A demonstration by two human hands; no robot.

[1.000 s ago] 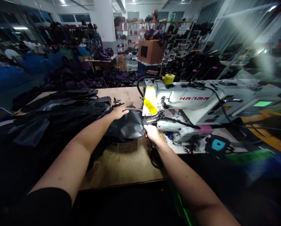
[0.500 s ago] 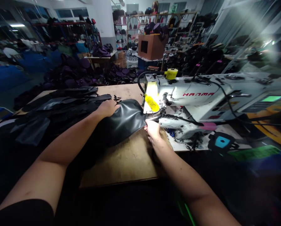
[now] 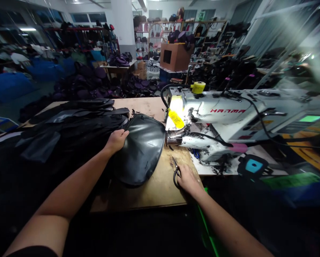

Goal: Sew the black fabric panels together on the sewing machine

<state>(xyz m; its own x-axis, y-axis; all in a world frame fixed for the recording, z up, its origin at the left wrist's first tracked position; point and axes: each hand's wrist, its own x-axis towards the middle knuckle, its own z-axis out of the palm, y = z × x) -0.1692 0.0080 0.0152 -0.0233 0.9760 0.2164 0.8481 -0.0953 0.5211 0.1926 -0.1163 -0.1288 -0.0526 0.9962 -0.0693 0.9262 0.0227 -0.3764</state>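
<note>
My left hand [image 3: 117, 140] is closed on the left edge of a shiny black panel [image 3: 142, 150], rounded in outline, that looks like leather or vinyl. The panel lies over the wooden table, its right edge close to the free end of the sewing machine's narrow arm [image 3: 194, 140]. Lower right of the panel, my right hand [image 3: 187, 178] is closed around a pair of black-handled scissors [image 3: 176, 173], whose blades point up and away from me. Under the machine's lit head [image 3: 176, 110], the needle area is hard to make out.
Dark sheets of material [image 3: 76, 132] are heaped along the table's left side. The white sewing machine body [image 3: 229, 112] fills the right. A yellow lamp [image 3: 176, 118] hangs at its head. Beyond the table are piled purple-black bags [image 3: 87, 80] and a cardboard box [image 3: 176, 57].
The black panel has come away from the machine's arm toward me and now lies flatter. My right hand has left the panel's edge, moved nearer and now holds scissors. My left hand has shifted nearer too.
</note>
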